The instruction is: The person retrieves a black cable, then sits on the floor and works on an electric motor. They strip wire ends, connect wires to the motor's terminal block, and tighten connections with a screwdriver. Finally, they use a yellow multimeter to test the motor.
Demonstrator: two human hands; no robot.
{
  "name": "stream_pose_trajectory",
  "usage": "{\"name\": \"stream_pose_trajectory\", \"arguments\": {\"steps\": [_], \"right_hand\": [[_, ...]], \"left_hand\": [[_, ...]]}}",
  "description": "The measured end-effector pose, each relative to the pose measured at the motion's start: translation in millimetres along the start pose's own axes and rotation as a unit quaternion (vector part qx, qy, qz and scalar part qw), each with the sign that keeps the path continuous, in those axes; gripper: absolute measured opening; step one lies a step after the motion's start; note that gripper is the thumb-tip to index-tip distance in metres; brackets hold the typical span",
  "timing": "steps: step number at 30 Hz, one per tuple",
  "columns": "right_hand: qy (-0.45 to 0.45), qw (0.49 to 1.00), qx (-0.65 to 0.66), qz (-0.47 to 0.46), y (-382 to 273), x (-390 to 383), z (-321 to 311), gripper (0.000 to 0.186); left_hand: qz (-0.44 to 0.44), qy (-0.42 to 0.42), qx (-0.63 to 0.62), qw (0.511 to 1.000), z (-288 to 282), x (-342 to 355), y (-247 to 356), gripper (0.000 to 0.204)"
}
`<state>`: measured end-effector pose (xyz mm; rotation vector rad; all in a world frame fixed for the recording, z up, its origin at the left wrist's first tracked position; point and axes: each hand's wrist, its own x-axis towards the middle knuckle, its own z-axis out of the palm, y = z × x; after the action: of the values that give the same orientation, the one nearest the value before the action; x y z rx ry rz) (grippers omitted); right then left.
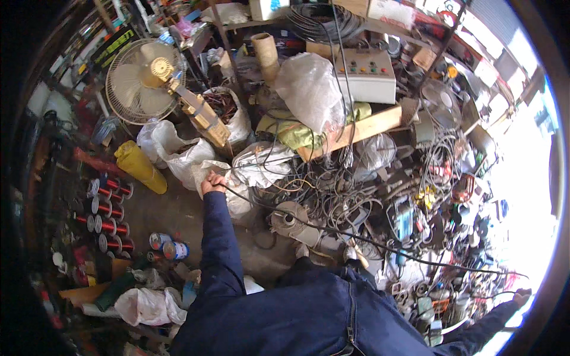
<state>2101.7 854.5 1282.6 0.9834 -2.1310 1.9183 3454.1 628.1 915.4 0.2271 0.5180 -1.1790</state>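
My left hand (214, 183), closed on a black cable (314, 228), is raised at centre left in front of white woven sacks (264, 163). The cable stretches from there across to the right side of the view. At the lower right edge, my right hand (521, 296) is small and partly lost against bright glare; its fingers look curled round a dark cable, though the detail is hard to make out. Below the stretched cable lies a round grey metal piece (288, 222), among tangled wires and cords (350, 207) on the floor.
A pedestal fan (148, 83), yellow roll (139, 166) and copper wire spools (107, 207) stand left, near cans (175, 249). Behind are a plank (374, 127), plastic-wrapped bundle (306, 89), control box (365, 77) and cable coil (323, 21). Piled motors and scrap (427, 296) cover the right.
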Motion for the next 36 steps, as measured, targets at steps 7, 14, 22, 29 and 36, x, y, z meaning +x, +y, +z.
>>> {"name": "stream_pose_trajectory", "arguments": {"steps": [7, 14, 22, 29, 36], "right_hand": [[0.058, 0.708, -0.699, 0.084, 44.3, -88.9, -61.9, 0.032], [0.153, 0.908, -0.019, 0.390, 82.3, -178.9, -17.7, 0.029], [-0.362, 0.811, -0.459, 0.002, 302.8, -290.1, 66.2, 0.019], [-0.445, 0.828, -0.281, 0.194, 228.8, -384.9, 199.4, 0.031], [-0.557, 0.787, -0.122, 0.235, 58.9, -450.6, 288.5, 0.036]], "left_hand": [[0.127, 0.030, 0.226, 0.965, 29.2, 10.1, 38.7, 0.028], [0.139, -0.095, 0.444, 0.880, 59.4, -32.2, 3.0, 0.033], [0.058, -0.108, 0.555, 0.823, 27.1, -123.5, -155.9, 0.035], [-0.021, -0.137, 0.581, 0.802, -18.6, -195.1, -326.5, 0.034], [-0.215, -0.208, 0.690, 0.659, -91.4, -235.2, -522.2, 0.035]]}}
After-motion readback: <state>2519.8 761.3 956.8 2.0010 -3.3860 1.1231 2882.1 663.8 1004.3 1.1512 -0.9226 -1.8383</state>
